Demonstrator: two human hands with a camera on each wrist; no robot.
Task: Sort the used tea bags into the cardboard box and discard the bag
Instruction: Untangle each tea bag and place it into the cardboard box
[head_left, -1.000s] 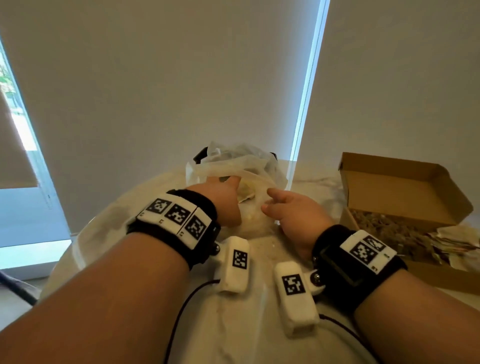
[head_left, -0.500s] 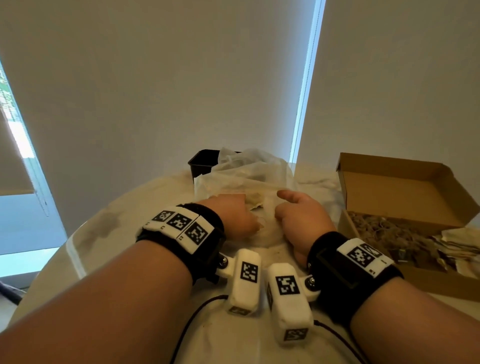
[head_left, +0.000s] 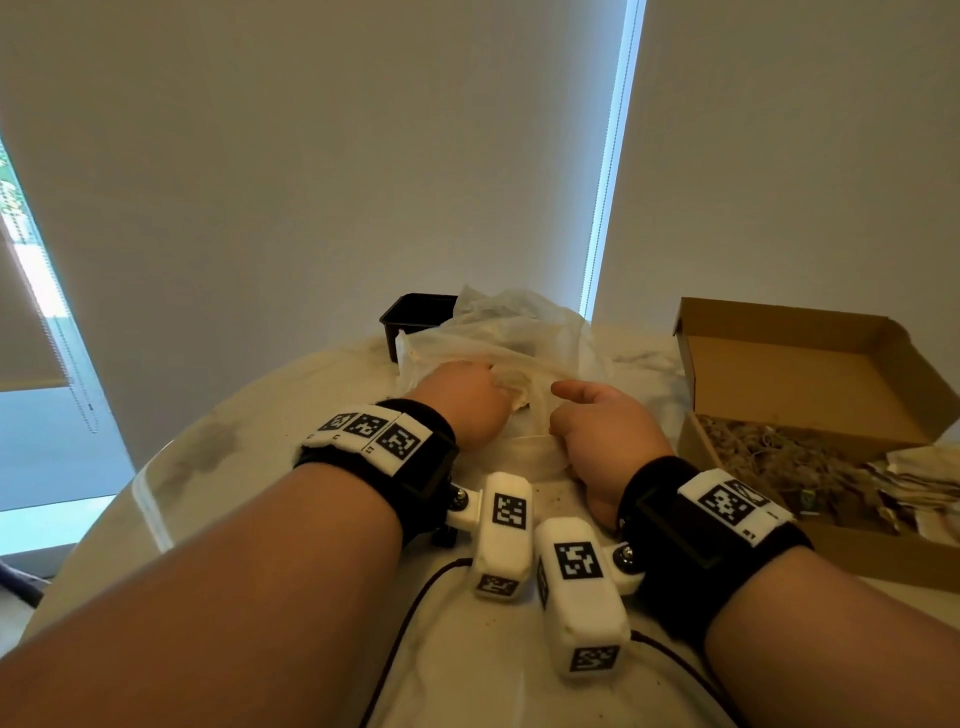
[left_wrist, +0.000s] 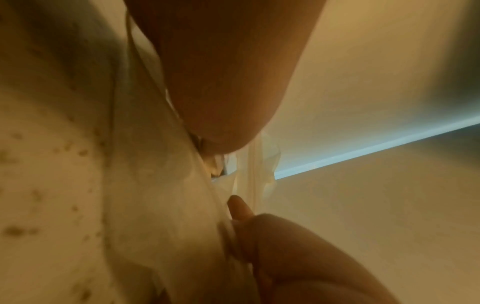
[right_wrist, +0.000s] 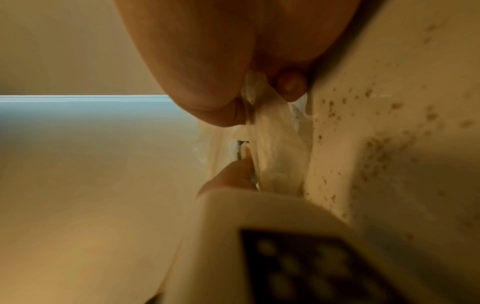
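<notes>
Mid-frame, the left hand (head_left: 470, 402) and right hand (head_left: 605, 423) each pinched the plastic bag (head_left: 519, 332) on the table (head_left: 249, 421); the cardboard box (head_left: 810, 374) sat at right. Tugging unevenly could spill tea bags

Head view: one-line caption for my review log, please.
Both hands, left hand and right hand, grip a translucent plastic bag beside an open cardboard box.

Both hands have drawn closer together on the crumpled translucent plastic bag (head_left: 519, 338). The left hand (head_left: 467, 402) now reaches inside it, and the right hand (head_left: 605, 423) has curled onto its near edge.
</notes>
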